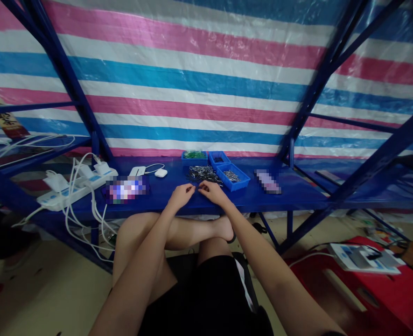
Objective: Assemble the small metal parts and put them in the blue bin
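Striped plastic sheeting [199,74] spans the upper frame; slender black-and-silver rods [204,173] heap mid-frame by the left hand [182,194] and right hand [212,191], both curled, grip indiscernible.

Left fingers [189,186] and right fingers [204,185] near a dark pile [204,173] beside blue trays [240,184]

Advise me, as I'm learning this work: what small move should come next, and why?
Perhaps bring the left hand and right hand slightly closer together: both are curled, facing across a small gap near the loose pile of slender pieces. Whether they hold anything is unclear.
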`<state>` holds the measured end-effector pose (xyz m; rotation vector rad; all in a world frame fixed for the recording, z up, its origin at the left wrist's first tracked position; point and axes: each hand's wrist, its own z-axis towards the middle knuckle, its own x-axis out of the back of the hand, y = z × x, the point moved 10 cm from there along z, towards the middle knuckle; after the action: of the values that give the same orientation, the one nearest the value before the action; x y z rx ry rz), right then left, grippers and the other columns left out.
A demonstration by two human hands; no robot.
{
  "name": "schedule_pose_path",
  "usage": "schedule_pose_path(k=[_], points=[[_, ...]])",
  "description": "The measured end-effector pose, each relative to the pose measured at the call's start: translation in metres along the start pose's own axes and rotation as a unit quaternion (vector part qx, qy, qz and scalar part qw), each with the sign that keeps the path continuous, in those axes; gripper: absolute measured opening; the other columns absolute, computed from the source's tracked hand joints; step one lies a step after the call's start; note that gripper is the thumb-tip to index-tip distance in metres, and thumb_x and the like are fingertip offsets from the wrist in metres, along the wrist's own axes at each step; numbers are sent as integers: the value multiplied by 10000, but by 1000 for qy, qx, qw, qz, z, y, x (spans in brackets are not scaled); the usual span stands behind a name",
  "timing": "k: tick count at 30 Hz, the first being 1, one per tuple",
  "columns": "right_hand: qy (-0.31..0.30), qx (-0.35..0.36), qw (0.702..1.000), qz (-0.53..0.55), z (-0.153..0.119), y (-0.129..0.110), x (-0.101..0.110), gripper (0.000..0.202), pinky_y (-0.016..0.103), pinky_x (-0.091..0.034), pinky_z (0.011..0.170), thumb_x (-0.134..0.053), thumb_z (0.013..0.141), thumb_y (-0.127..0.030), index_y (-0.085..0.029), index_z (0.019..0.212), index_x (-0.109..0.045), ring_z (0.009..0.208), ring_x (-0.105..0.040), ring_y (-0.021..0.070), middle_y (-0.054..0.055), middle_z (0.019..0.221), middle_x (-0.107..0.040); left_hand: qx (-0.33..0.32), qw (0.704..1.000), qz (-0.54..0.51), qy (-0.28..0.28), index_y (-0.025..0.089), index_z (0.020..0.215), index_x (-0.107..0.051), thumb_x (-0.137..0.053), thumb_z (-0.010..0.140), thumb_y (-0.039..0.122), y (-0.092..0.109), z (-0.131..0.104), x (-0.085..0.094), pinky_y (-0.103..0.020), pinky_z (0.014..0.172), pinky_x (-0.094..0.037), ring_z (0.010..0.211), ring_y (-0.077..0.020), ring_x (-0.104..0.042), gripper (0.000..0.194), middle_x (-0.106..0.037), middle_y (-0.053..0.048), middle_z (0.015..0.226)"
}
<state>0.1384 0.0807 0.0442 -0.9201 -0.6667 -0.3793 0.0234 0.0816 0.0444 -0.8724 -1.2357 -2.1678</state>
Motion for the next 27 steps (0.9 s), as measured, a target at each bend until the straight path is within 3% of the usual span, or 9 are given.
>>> schedule_pose_path(k=[5, 10, 18, 23, 27], points=[[3, 24, 1000, -8, 0, -6, 2, 171, 226, -393, 697, -481, 846, -280, -184, 914, -605, 727, -560, 128, 23, 828, -635, -7, 1000, -11, -2, 182, 778, -649, -398, 826, 391, 0, 0, -2, -244, 599, -380, 623, -147, -549, 330, -653, -36, 704], [4, 45, 999, -24, 0, -11, 3, 206, 230, -388, 749, -440, 876, -285, -183, 896, -619, 788, -568, 136, 36, 865, -644, 20, 998, -52, 9, 194, 1006, -616, -468, 798, 367, -9, 2, -3, -247, 662, -426, 719, -156, -595, 308, -678, -45, 825], [16, 8, 1000, -5, 0, -4, 5, 213, 230, -397, 702, -483, 849, -299, -197, 1009, -579, 741, -571, 137, 23, 845, -639, 2, 999, -47, 2, 189, 932, -636, -465, 805, 343, -5, 1, -3, -253, 659, -436, 715, -166, -607, 263, -682, -51, 806], [10, 24, 1000, -8, 0, -9, 5, 182, 226, -384, 719, -451, 864, -283, -192, 923, -596, 758, -557, 134, 23, 855, -632, 2, 999, -44, 0, 192, 915, -643, -461, 810, 351, -4, 2, -3, -255, 669, -438, 725, -166, -609, 263, -684, -53, 822], [5, 23, 1000, -16, -1, -11, 5, 211, 227, -381, 735, -419, 883, -281, -179, 868, -603, 770, -556, 136, 34, 844, -633, 16, 999, -50, 8, 203, 1015, -606, -467, 809, 353, -8, 2, -2, -249, 659, -441, 715, -156, -608, 290, -681, -40, 815]])
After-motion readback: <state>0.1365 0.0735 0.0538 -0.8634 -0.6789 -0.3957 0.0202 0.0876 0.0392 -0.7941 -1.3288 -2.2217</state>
